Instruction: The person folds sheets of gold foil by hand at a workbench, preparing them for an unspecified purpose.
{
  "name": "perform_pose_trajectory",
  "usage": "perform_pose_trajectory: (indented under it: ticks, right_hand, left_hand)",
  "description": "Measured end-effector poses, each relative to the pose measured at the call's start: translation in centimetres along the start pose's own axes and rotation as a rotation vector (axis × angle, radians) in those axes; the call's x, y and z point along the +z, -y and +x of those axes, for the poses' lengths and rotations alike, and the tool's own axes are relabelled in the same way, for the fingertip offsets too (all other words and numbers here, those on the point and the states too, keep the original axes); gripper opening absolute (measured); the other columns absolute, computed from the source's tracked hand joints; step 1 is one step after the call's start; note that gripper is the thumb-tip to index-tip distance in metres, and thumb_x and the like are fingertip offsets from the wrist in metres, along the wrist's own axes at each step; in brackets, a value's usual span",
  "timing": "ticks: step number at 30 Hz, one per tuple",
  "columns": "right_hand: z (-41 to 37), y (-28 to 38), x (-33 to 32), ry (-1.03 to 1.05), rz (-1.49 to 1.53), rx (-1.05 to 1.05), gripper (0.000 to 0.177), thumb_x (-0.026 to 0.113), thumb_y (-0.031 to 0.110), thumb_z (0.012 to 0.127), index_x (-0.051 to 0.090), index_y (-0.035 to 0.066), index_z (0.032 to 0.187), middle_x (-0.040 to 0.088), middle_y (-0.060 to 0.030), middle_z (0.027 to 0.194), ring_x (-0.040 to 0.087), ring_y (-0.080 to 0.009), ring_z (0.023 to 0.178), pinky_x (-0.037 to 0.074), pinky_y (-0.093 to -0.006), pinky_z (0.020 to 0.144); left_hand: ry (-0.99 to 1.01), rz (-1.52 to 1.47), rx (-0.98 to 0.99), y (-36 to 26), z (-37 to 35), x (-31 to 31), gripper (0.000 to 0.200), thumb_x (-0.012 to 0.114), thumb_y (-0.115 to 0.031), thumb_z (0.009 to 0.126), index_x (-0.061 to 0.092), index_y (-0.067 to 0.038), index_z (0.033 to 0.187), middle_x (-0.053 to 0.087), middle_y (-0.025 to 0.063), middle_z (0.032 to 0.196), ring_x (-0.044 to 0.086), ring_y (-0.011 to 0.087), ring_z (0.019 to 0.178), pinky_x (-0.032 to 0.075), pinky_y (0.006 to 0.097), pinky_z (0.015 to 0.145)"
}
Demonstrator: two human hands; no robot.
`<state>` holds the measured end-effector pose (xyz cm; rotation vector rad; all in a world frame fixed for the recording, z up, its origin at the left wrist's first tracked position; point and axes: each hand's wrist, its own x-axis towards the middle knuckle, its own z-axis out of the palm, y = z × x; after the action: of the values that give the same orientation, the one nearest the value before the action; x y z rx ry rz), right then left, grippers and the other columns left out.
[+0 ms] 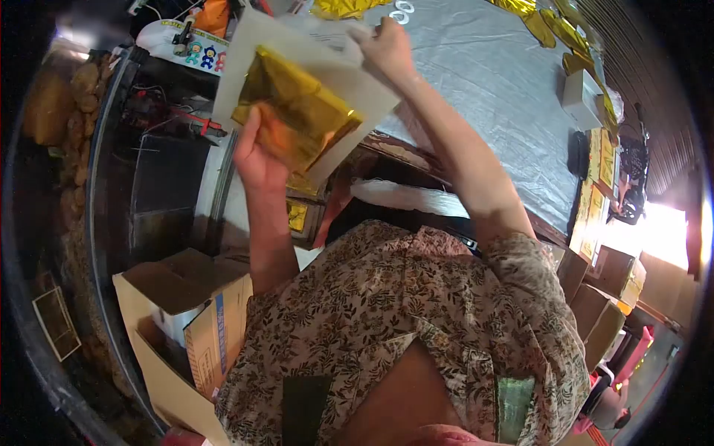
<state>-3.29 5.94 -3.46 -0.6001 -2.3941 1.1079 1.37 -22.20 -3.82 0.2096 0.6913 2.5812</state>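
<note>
A: Your left grip (pixel 260 163) is closed on the foil (pixel 297 97), thumb over its lower left part. The gold spreads up and right from there, tilted, with the pale sheet (pixel 253 37) behind it.

B: Your right grip (pixel 390 53) is at the sheet's upper edge, apart from the foil. Its fingers are curled, but blur there means you cannot tell whether they pinch anything.

A: Any writing for you to read?

B: The white panel (pixel 156 37) at upper left bears lettering and small cartoon figures, but you can't make out the words. The carton (pixel 204 353) has print by a blue stripe, also too small.

A: Your left fingers are mostly hidden behind the foil. The sheet covers part of the desk (pixel 491 89), and the upper border cuts off the gold pile (pixel 346 7).
</note>
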Motion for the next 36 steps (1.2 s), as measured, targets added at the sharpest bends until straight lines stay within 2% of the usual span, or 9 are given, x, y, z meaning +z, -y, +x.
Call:
perform_pose_trajectory:
  ticks: [2, 4, 7, 13, 17, 19, 22, 25, 36]
  right_hand:
    - [-1.1, -2.5, -3.2, -0.044, 0.097, -0.117, 0.065, 0.072, 0.042, 0.094, 0.062, -0.017, 0.121, 0.074, -0.0281, 0.106, 0.074, -0.0361, 0.101, 0.057, -0.0444, 0.090]
    - [-5.4, -2.7, -8.5, 0.065, 0.766, -0.056, 0.056, 0.062, 0.037, 0.103, 0.060, -0.011, 0.132, 0.072, -0.0221, 0.121, 0.071, -0.0326, 0.110, 0.055, -0.0409, 0.097]
    - [-10.2, -1.7, -14.7, 0.184, 1.223, 0.120, 0.046, 0.058, 0.031, 0.107, 0.059, -0.006, 0.135, 0.070, -0.0166, 0.128, 0.068, -0.0276, 0.117, 0.054, -0.0362, 0.101]
    - [-10.8, -6.6, -20.1, 0.034, 1.217, 0.154, 0.025, 0.067, 0.019, 0.102, 0.069, -0.001, 0.118, 0.071, -0.0018, 0.099, 0.064, -0.0076, 0.086, 0.053, -0.0218, 0.075]
    - [-11.0, -9.0, -25.0, -0.068, 1.099, 0.213, 0.012, 0.072, 0.015, 0.098, 0.073, 0.004, 0.097, 0.065, 0.0051, 0.080, 0.056, -0.0045, 0.069, 0.047, -0.0204, 0.066]
    - [-11.2, -9.6, -27.4, -0.059, 1.065, 0.210, 0.012, 0.072, 0.015, 0.098, 0.073, 0.003, 0.097, 0.065, 0.0050, 0.080, 0.056, -0.0044, 0.070, 0.047, -0.0207, 0.067]
    - [-11.5, -11.6, -28.3, -0.036, 1.017, 0.231, 0.012, 0.072, 0.015, 0.098, 0.073, 0.003, 0.098, 0.066, 0.0048, 0.082, 0.057, -0.0044, 0.071, 0.047, -0.0218, 0.068]
    - [-11.2, -13.1, -28.9, 0.031, 0.972, 0.214, 0.012, 0.072, 0.015, 0.098, 0.074, 0.004, 0.098, 0.068, 0.0043, 0.083, 0.058, -0.0046, 0.072, 0.049, -0.0234, 0.070]
    - [-12.1, -15.1, -29.2, 0.025, 0.808, 0.232, 0.017, 0.067, 0.018, 0.101, 0.076, 0.004, 0.099, 0.067, 0.0040, 0.079, 0.055, -0.0043, 0.067, 0.042, -0.0217, 0.062]
  left_hand:
    - [-0.100, -0.082, -0.051, 1.0, 1.2, -0.9, 0.026, 0.059, -0.021, 0.105, 0.068, -0.006, 0.124, 0.074, 0.0051, 0.117, 0.069, 0.0194, 0.109, 0.051, 0.0348, 0.101]
    - [-0.173, -0.074, -0.042, 4.0, 1.6, 4.2, 0.026, 0.061, -0.022, 0.104, 0.068, -0.008, 0.125, 0.073, 0.0032, 0.119, 0.065, 0.0220, 0.117, 0.048, 0.0424, 0.107]
    - [-0.039, -0.101, -0.012, 8.5, 3.6, 7.2, 0.037, 0.062, -0.022, 0.103, 0.060, -0.009, 0.138, 0.066, 0.0038, 0.134, 0.058, 0.0246, 0.128, 0.043, 0.0471, 0.112]
    - [0.118, -0.194, -0.151, 16.1, 3.4, 12.4, 0.048, 0.063, -0.020, 0.103, 0.051, -0.010, 0.148, 0.058, 0.0062, 0.145, 0.053, 0.0257, 0.133, 0.040, 0.0476, 0.116]
    - [0.262, -0.172, -0.355, 16.2, 4.1, 10.0, 0.047, 0.057, -0.028, 0.106, 0.049, -0.009, 0.149, 0.058, 0.0080, 0.145, 0.054, 0.0261, 0.135, 0.041, 0.0481, 0.115]
    - [0.481, -0.026, -0.520, 14.0, 6.8, 8.1, 0.050, 0.048, -0.039, 0.110, 0.051, -0.003, 0.146, 0.060, 0.0112, 0.143, 0.057, 0.0253, 0.133, 0.045, 0.0448, 0.112]
    - [0.520, 0.373, -0.431, 13.7, 8.7, 11.7, 0.052, 0.048, -0.041, 0.111, 0.052, -0.001, 0.144, 0.061, 0.0115, 0.142, 0.059, 0.0224, 0.130, 0.047, 0.0392, 0.110]
    - [0.243, 0.540, -0.425, 16.6, 10.4, 15.6, 0.052, 0.049, -0.039, 0.111, 0.053, -0.002, 0.146, 0.062, 0.0100, 0.141, 0.059, 0.0186, 0.128, 0.047, 0.0347, 0.110]
    - [0.442, 0.406, -0.443, 18.9, 11.6, 14.9, 0.041, 0.053, -0.029, 0.110, 0.060, -0.001, 0.140, 0.066, 0.0084, 0.132, 0.062, 0.0176, 0.123, 0.048, 0.0343, 0.107]
